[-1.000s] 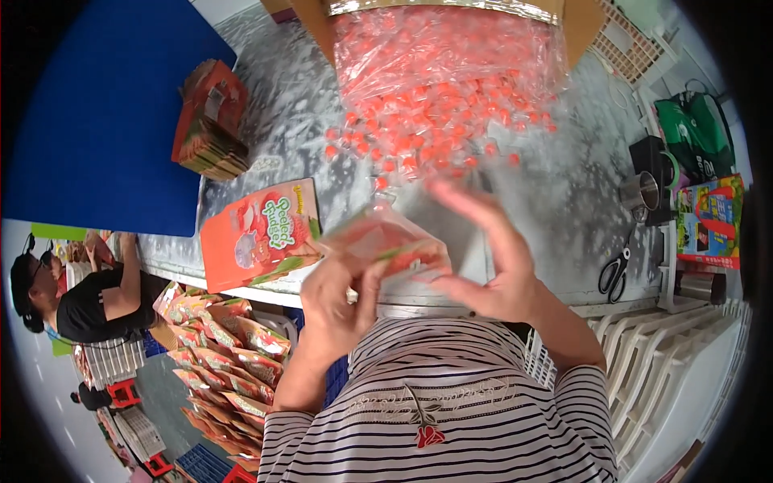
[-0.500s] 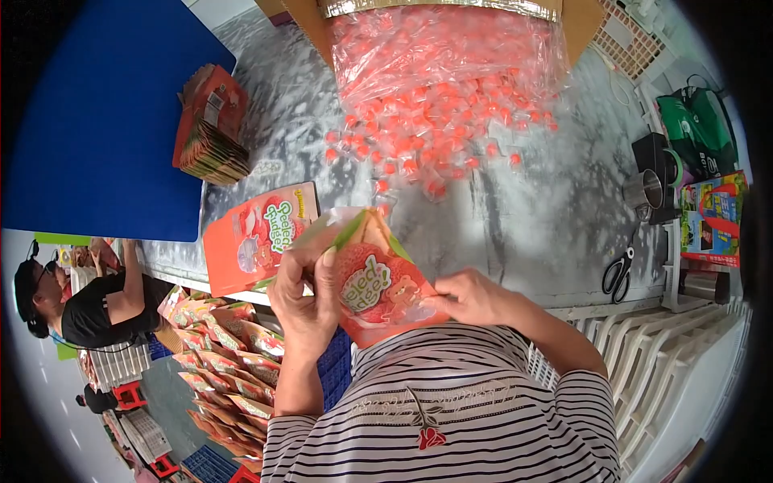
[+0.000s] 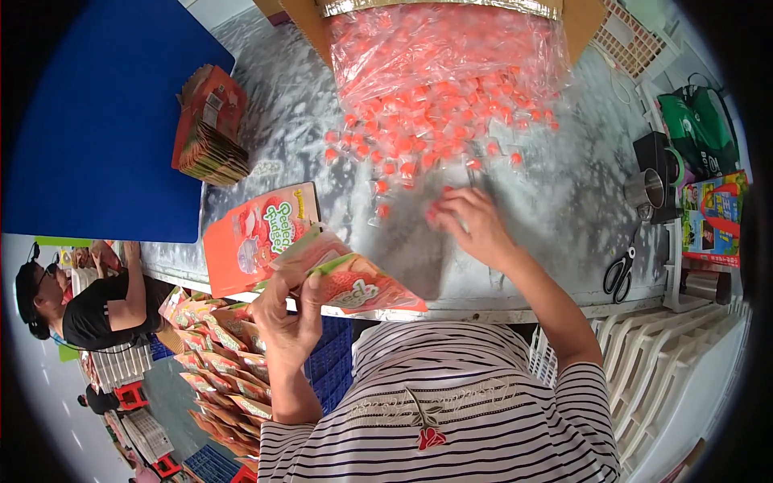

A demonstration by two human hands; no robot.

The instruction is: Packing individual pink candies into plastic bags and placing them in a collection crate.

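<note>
In my left hand [image 3: 286,314] is a red and green printed pouch [image 3: 358,286], pinched near its top and tilted so its bottom corner points right over the table's front edge. My right hand [image 3: 481,229] is over the table, its fingers curled round small red wrapped candies [image 3: 433,212], partly hidden and blurred by motion. Beyond it lies a loose heap of the same wrapped candies [image 3: 427,129], spilling from a clear plastic liner [image 3: 451,44] in a cardboard box [image 3: 581,28]. A flat pouch [image 3: 256,237] lies beside my left hand.
A stack of pouches [image 3: 213,125] leans by a blue board [image 3: 97,121]. Rows of pouches [image 3: 229,362] stand below the table at left. Scissors [image 3: 619,274] and a metal cup [image 3: 642,191] are at right, above white crates [image 3: 668,362]. A person [image 3: 97,302] works at far left.
My right hand has let go of the pouch and moved up and forward to the candies. The pouch has swung to a slant in my left hand, which has shifted slightly down and left.
</note>
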